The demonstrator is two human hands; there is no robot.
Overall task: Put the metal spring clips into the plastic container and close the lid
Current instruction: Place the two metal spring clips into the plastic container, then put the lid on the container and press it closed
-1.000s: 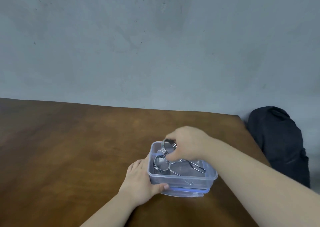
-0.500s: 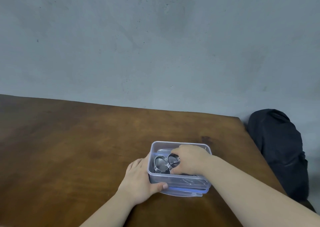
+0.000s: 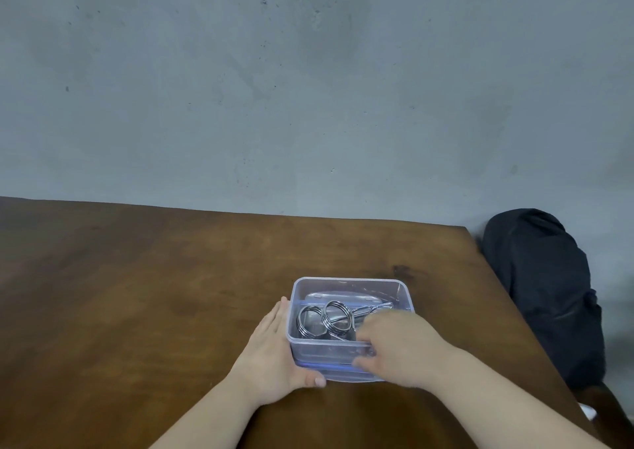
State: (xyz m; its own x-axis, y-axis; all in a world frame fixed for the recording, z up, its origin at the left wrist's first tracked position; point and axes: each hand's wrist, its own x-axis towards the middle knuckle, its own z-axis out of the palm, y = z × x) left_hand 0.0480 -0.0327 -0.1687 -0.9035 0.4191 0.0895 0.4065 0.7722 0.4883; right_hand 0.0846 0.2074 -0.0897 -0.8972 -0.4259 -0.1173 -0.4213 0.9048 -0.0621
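Now that the right hand (image 3: 399,345) has drawn back from inside the plastic container (image 3: 350,356) to its near right corner, both metal spring clips (image 3: 326,318) lie inside with nothing holding them, their coiled rings side by side and upright, their wire handles running to the right. A second ago that hand was still lowering a clip in; half a second ago it was pressed down among them. Its grip is now loosely curled around the container's near wall and rim, pinching nothing that can be made out, though motion blur makes the fingertips hard to read. The left hand (image 3: 274,352) has not moved: it lies flat against the container's left side, fingers spread, thumb hooked under the near edge. The container sits on a brown wooden counter (image 3: 137,294). Beneath it shows a blue-edged plastic layer, probably the lid (image 3: 343,375). The loading step looks finished; closing the lid remains.
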